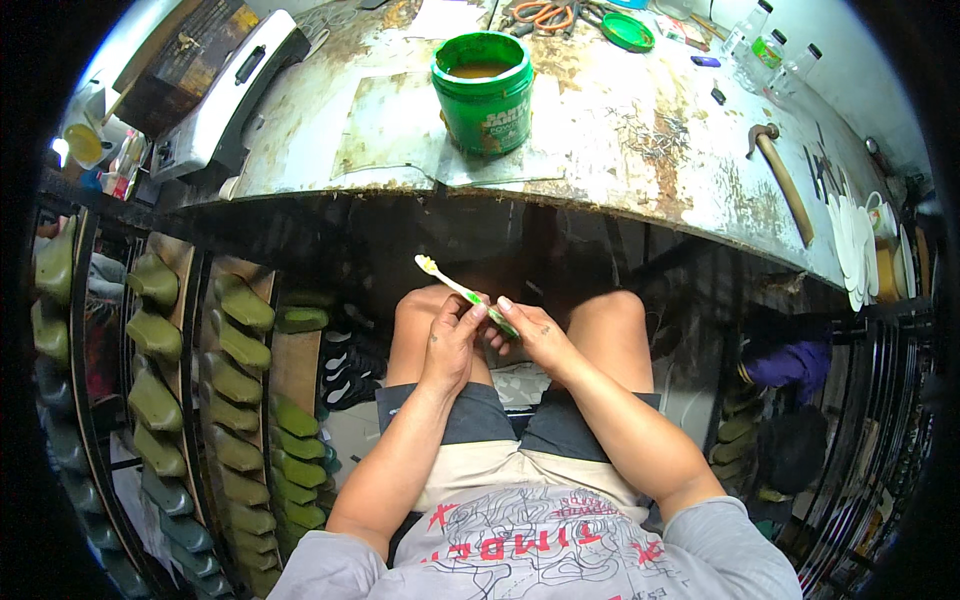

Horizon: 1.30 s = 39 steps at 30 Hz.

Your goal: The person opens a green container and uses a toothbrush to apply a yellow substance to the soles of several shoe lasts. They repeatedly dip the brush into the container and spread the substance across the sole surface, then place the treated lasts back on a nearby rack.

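Note:
A white and green toothbrush (447, 277) slants up and to the left above my lap, its bristles yellowish. My left hand (455, 338) pinches the middle of its handle between thumb and fingers. Close beside it, my right hand (527, 332) grips the green lower end. Both hands are in front of the table edge, over my knees. On the table beyond them stands an open green bucket (486, 110) with brownish liquid inside and smears on its rim.
A hammer (785, 185) lies at the table's right, near several clear bottles (768, 52). Orange-handled scissors (545, 15) and a green lid (628, 32) sit at the back. A white machine (230, 95) stands left. Racks of olive shoe lasts (155, 330) line the left side.

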Each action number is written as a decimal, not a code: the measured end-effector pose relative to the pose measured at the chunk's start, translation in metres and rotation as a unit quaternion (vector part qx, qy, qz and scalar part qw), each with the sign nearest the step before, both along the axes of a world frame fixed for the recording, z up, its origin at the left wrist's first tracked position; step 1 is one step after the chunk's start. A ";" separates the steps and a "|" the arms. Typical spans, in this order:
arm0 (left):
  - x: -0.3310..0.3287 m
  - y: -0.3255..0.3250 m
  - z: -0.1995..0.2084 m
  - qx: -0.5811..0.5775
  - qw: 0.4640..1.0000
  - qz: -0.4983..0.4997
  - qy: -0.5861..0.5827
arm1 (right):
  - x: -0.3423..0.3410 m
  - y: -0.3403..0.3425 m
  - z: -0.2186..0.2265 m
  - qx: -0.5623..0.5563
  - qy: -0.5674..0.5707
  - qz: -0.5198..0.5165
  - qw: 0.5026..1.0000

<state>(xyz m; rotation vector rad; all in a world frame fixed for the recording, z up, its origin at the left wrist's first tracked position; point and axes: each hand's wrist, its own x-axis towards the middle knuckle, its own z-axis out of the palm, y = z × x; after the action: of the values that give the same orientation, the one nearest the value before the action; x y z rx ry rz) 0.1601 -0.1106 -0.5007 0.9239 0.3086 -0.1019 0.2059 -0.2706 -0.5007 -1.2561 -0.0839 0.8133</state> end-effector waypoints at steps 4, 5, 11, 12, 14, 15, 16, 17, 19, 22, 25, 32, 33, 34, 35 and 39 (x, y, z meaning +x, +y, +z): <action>0.001 -0.005 -0.004 0.011 0.999 -0.004 -0.033 | -0.001 0.002 -0.004 0.009 -0.055 -0.044 0.997; 0.003 -0.005 -0.006 0.032 0.999 -0.004 -0.024 | -0.001 0.002 -0.005 0.014 -0.080 -0.056 0.995; 0.003 -0.014 -0.029 0.071 0.995 -0.033 -0.061 | 0.001 -0.004 -0.005 -0.073 -0.084 0.020 0.994; 0.004 -0.016 -0.033 0.060 0.994 -0.042 -0.079 | 0.001 -0.005 -0.003 -0.094 -0.113 0.009 0.989; 0.006 -0.021 -0.039 0.057 0.988 -0.025 -0.139 | -0.001 -0.011 0.000 -0.044 -0.113 -0.008 0.993; 0.007 -0.021 -0.042 0.059 0.993 -0.003 -0.099 | -0.001 -0.013 0.000 -0.014 -0.127 -0.019 0.992; 0.007 -0.019 -0.043 0.067 0.983 0.035 -0.165 | -0.001 -0.014 0.001 -0.004 -0.129 -0.014 0.991; 0.010 -0.017 -0.045 0.038 0.990 0.040 -0.131 | 0.002 -0.014 0.000 -0.023 -0.150 -0.016 0.988; 0.012 -0.012 -0.043 0.080 0.991 0.092 -0.063 | 0.006 -0.012 0.000 -0.038 -0.145 -0.024 0.988; 0.009 -0.006 -0.034 0.234 0.969 0.060 -0.054 | 0.010 -0.009 0.002 -0.032 -0.166 -0.055 0.984; 0.001 0.003 -0.020 0.265 0.964 0.030 -0.015 | 0.010 -0.007 0.007 -0.030 -0.191 -0.093 0.977; -0.016 0.045 0.066 0.344 0.913 0.162 -0.150 | -0.002 -0.013 0.014 -0.047 -0.185 -0.031 0.981; -0.017 0.061 0.089 0.392 0.888 0.180 -0.157 | -0.004 -0.014 0.015 -0.039 -0.183 -0.029 0.982; -0.022 0.080 0.115 0.462 0.854 0.175 -0.164 | -0.004 -0.016 0.016 -0.040 -0.189 -0.028 0.981; -0.027 0.102 0.144 0.526 0.816 0.170 -0.170 | -0.005 -0.016 0.016 -0.044 -0.201 -0.030 0.978; -0.029 0.204 0.280 0.718 0.625 0.195 -0.237 | -0.006 -0.015 0.020 -0.048 -0.224 -0.031 0.973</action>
<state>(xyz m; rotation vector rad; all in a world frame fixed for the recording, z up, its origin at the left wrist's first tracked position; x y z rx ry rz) 0.1315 0.0936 -0.2211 2.3985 0.0149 0.9469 0.2001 -0.2857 -0.4811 -1.5099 -0.3697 0.4720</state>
